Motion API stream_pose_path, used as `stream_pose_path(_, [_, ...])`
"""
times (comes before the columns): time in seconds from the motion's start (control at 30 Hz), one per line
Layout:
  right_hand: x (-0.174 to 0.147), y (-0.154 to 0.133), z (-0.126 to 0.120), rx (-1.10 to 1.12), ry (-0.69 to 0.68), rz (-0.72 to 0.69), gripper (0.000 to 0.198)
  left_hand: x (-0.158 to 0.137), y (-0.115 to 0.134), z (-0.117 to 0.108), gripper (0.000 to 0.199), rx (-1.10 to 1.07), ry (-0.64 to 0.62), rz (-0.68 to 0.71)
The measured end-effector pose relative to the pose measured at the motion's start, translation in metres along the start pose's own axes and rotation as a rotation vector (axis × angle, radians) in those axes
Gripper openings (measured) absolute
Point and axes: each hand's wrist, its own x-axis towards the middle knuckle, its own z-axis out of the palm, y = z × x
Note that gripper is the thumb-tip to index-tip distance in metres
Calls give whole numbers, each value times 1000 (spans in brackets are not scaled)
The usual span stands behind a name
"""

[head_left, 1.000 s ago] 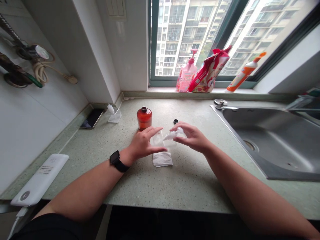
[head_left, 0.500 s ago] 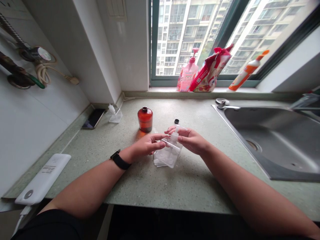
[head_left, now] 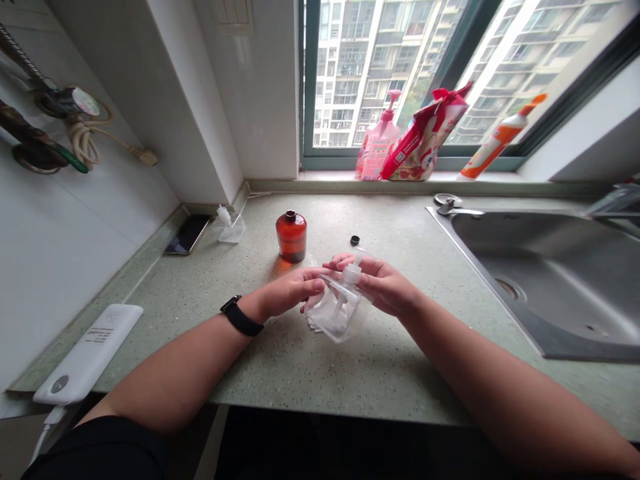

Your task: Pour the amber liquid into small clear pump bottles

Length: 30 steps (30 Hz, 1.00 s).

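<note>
A clear square pump bottle is between my hands, tilted with its base toward me. My right hand is closed round its white pump collar and neck. Against the bottle's left side, my left hand grips it with the thumb on top; the fingers behind are partly hidden. White paper or tissue shows beneath the bottle. Beyond my left hand an amber bottle stands upright and uncapped, with dark liquid low in it. A small black cap lies behind my right hand.
On the left of the counter are a phone, a second small clear pump bottle and a white power bank. A steel sink is at the right. A pink pump bottle stands on the windowsill.
The clear pump bottle has turned a little, its base swinging toward me and its pump tipping. Both hands stay on it with small shifts. The amber bottle and the cap have not been moved.
</note>
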Motion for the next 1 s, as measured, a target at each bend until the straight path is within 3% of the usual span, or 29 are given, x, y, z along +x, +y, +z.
stream_pose_path(0.13, [4, 0, -12, 6, 97, 28, 36, 2, -4, -6, 85, 61, 162, -28])
stream_pose_path(0.27, [9, -2, -25, 13, 232, -27, 9, 4, -7, -11, 85, 103, 350, 29])
stream_pose_path(0.33, [11, -2, -27, 7, 298, -32, 8, 5, -8, -13, 83, 158, 403, 47])
stream_pose_path(0.43, [11, -1, -25, -3, 298, 14, 29, 5, -8, -12, 81, 266, 357, 20])
stream_pose_path(0.53, [9, 1, -18, -22, 175, 91, 43, 4, -6, -5, 76, 314, 257, -23])
stream_pose_path(0.6, [8, 1, -15, -30, 89, 124, 48, 4, -4, -2, 76, 322, 265, -23])
stream_pose_path(0.7, [8, 0, -18, -19, 99, 72, 42, 4, -4, -2, 78, 328, 376, 22])
stream_pose_path(0.83, [12, 1, -30, -27, 276, -39, 16, 4, -6, -7, 76, 311, 477, 64])
stream_pose_path(0.9, [12, 2, -32, -34, 299, -25, 19, 4, -7, -8, 78, 312, 470, 52])
stream_pose_path(1.0, [10, 4, -30, -31, 211, 29, 34, 4, -7, -6, 79, 315, 385, 25])
